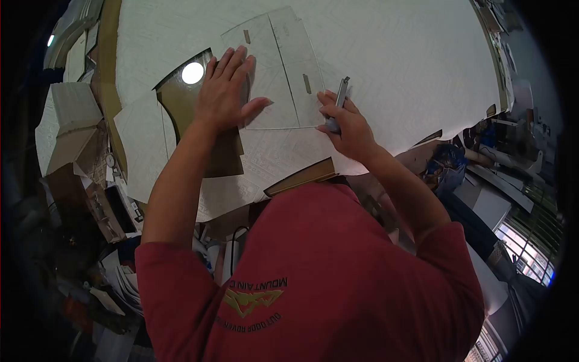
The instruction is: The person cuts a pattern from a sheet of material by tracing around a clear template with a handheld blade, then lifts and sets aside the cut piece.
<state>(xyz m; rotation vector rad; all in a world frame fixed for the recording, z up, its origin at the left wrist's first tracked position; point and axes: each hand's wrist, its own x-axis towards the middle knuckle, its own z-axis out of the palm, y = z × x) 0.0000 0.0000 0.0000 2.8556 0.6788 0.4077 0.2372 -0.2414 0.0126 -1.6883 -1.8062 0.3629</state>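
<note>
My left hand (224, 90) lies flat with its fingers stretched out, at the left edge of a clear plastic template (283, 66). The template has a dark line down its length and two small slots. In my right hand (350, 130), near the template's lower right corner, is a snap-off utility knife (342, 93), its upper end pointing away from me. Its cutting tip cannot be made out. Under the template spreads a white embossed sheet (398, 66). Beside and below my left hand, a cut-out in the sheet bares a brown, shiny tabletop (226, 154).
A bright round light reflection (192, 73) shows on the bare tabletop. Near my body is another gap in the sheet (301, 176). Cardboard boxes (78, 145) and clutter stand left of the table; a dark blue plastic bag (445, 166) sits at the right.
</note>
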